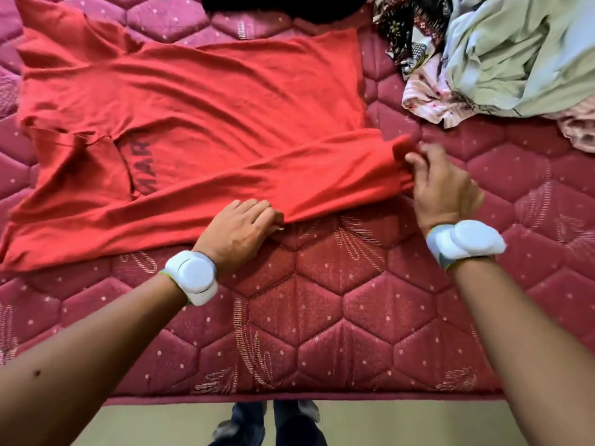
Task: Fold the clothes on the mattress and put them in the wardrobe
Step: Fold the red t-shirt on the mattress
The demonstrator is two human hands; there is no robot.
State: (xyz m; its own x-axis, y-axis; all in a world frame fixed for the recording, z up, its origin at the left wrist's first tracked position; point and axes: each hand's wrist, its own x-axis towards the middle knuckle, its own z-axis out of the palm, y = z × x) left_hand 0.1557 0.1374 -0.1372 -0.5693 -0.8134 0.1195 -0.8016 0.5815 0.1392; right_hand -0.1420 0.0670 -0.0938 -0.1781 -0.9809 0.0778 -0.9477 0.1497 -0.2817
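View: I look down from my head at my two bare forearms reaching over a mattress quilted in dark pink hexagons with small pale dots.
Red T-shirt: it lies spread flat across the left and middle of the mattress, its collar end toward the left and its hem toward the right. Dark letters reading "MAR" show near the collar, partly covered by a folded-in sleeve.
Near edge of the shirt: a long strip along the side closest to me is turned over onto the body of the shirt, forming a fold that runs left to right.
Left hand: knuckles up at the near edge of the fold, about midway along it. My fingers are curled onto the cloth and pinch its edge.
Right hand: at the hem corner on the right. My fingers and thumb are closed on a bunch of red fabric, slightly blurred.
Wrists: each carries a white round device on a band, the right one likewise.
Clothes pile: unfolded garments lie heaped at the top right of the mattress, well apart from my hands. A pale green cloth lies on top, with dark floral and pink patterned pieces under and beside it.
Dark garment: a black item sits at the top edge, touching the shirt's far side.
Floor: beige, with my feet just visible below the mattress edge.
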